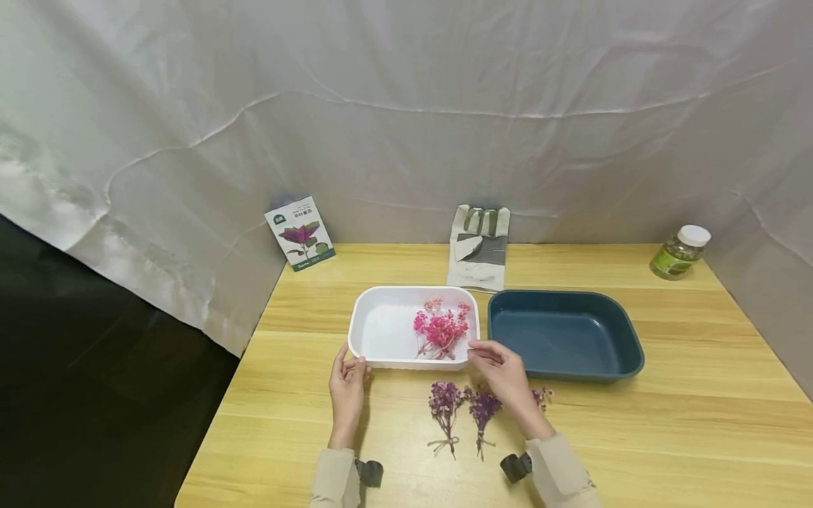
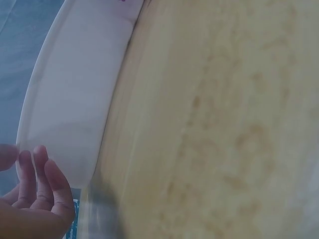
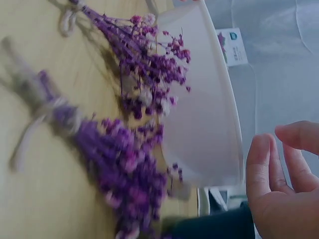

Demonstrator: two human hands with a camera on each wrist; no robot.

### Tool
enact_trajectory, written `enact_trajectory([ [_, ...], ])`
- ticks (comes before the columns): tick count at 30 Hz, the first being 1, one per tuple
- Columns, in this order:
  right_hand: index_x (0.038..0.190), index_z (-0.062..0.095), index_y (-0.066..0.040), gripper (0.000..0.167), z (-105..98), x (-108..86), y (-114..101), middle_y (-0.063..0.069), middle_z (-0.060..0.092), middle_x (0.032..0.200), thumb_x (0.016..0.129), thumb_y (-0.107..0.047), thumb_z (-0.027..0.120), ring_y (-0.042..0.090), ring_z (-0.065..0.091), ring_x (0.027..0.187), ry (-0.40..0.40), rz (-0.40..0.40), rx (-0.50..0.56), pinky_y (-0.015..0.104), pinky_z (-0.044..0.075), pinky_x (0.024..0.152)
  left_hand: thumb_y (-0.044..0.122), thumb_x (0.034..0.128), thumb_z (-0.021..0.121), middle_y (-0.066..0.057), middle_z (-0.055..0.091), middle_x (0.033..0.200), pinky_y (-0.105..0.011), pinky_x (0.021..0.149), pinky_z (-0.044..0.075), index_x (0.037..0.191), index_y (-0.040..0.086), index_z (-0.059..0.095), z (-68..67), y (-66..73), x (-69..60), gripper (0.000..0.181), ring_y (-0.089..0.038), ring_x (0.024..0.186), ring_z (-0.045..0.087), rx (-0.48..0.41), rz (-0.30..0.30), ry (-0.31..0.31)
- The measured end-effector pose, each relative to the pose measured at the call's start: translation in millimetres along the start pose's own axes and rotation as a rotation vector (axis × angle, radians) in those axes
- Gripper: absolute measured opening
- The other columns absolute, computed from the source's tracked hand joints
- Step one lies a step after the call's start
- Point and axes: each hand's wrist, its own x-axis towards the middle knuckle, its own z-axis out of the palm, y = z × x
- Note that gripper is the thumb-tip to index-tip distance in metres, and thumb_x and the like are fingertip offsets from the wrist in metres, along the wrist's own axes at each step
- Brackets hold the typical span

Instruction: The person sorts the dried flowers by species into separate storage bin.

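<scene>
A white rectangular tray (image 1: 387, 331) holds pink dried flowers (image 1: 444, 329) toward its right end. My left hand (image 1: 348, 388) grips the near left corner of that tray, thumb by the rim and fingers along the outer wall (image 2: 75, 109). By the near right corner is my right hand (image 1: 504, 374), its thumb and fingers loosely bent; the right wrist view shows a narrow gap between them and the rim. Purple dried flower bunches tied with twine lie in front: one on the left (image 1: 446, 406), another (image 1: 484, 410) beside it, and a third (image 1: 541, 396) partly hidden behind the right hand.
A dark blue tray (image 1: 565, 331) stands right of the white one. Behind them a work glove (image 1: 479, 247) leans at the fabric wall. A seed packet (image 1: 300, 234) stands at the back left, a white-capped jar (image 1: 679, 252) at the back right. The wooden table's (image 1: 254, 437) left edge is visible.
</scene>
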Motion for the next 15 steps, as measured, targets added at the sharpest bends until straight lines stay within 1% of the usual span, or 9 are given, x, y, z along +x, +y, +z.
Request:
enact_trajectory([
  [4,0.123,0.061,0.005,0.033,-13.8,-9.0,0.8,0.016,0.068,0.117,0.092,-0.009,0.065,0.001,0.065,0.090,0.043,0.044,0.031,0.016,0.057,0.082,0.007,0.0987,0.054,0.003,0.060,0.092,-0.013,0.079,0.057,0.147,-0.002,0.034,-0.5,-0.8,0.8,0.054,0.000,0.078,0.062,0.005,-0.003,-0.001],
  [7,0.125,0.061,0.003,0.036,-25.2,-15.5,1.2,0.004,0.071,0.110,0.093,-0.012,0.066,-0.001,0.065,0.089,0.075,0.062,0.040,0.014,0.056,0.082,0.006,0.0987,0.054,0.003,0.059,0.092,-0.013,0.080,0.057,0.148,-0.001,0.034,-0.5,-1.7,1.9,0.053,0.000,0.078,0.062,0.009,-0.011,-0.001],
  [9,0.126,0.060,0.004,0.037,-33.4,-18.4,2.9,-0.006,0.073,0.102,0.092,-0.012,0.067,0.000,0.067,0.089,0.092,0.057,0.052,0.014,0.056,0.083,0.006,0.0987,0.054,0.004,0.059,0.092,-0.013,0.080,0.056,0.148,0.000,0.034,-0.1,-1.9,2.3,0.053,-0.001,0.079,0.062,0.011,-0.016,0.001],
  [11,0.122,0.064,-0.001,0.032,-42.5,-21.4,5.4,-0.015,0.072,0.095,0.092,-0.012,0.067,-0.001,0.067,0.087,0.107,0.050,0.061,0.015,0.057,0.082,0.007,0.0987,0.054,0.005,0.059,0.092,-0.014,0.080,0.057,0.148,0.000,0.034,0.1,-2.4,2.6,0.053,-0.001,0.079,0.062,0.014,-0.015,0.003],
  [12,0.120,0.065,-0.003,0.029,-47.3,-22.7,6.6,-0.017,0.071,0.092,0.092,-0.012,0.068,0.000,0.068,0.087,0.114,0.046,0.068,0.015,0.058,0.082,0.007,0.0986,0.054,0.005,0.059,0.092,-0.014,0.080,0.057,0.148,0.000,0.035,0.2,-2.2,2.5,0.053,-0.001,0.079,0.063,0.016,-0.013,0.003],
  [13,0.117,0.066,-0.007,0.025,-52.4,-24.1,8.0,-0.019,0.071,0.090,0.092,-0.012,0.067,0.001,0.068,0.087,0.120,0.041,0.066,0.016,0.058,0.081,0.007,0.0986,0.054,0.005,0.059,0.092,-0.014,0.080,0.057,0.147,-0.001,0.035,0.2,-2.4,2.5,0.053,-0.001,0.079,0.063,0.019,-0.009,0.005],
  [15,0.109,0.068,-0.015,0.017,-62.8,-27.2,10.1,-0.019,0.070,0.089,0.093,-0.014,0.067,0.001,0.068,0.086,0.137,0.033,0.060,0.016,0.058,0.079,0.006,0.0984,0.054,0.005,0.059,0.091,-0.014,0.080,0.057,0.147,-0.001,0.035,0.4,-2.0,2.6,0.053,-0.001,0.079,0.063,0.019,-0.007,0.007],
])
